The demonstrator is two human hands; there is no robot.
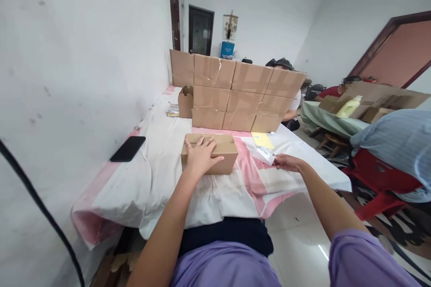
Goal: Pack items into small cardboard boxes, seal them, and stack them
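A closed brown cardboard box (226, 145) sits on the cloth-covered table in front of me. My left hand (200, 156) lies on its top and near side, fingers spread and palm down. To the right of the box, my right hand (287, 162) pinches the end of a small white item (262, 156), whose exact kind I cannot make out. This item rests on or just above the cloth. Just beyond it lies a yellow sheet (262, 140), with a small white thing (272, 134) beside it.
A cardboard partition (229, 103) of taped panels stands across the back. Behind its left end are an open carton (186, 103) and some packets (173, 110). A black phone (128, 149) lies at left near the wall. Other people sit beyond and at right, one on a red chair (387, 174).
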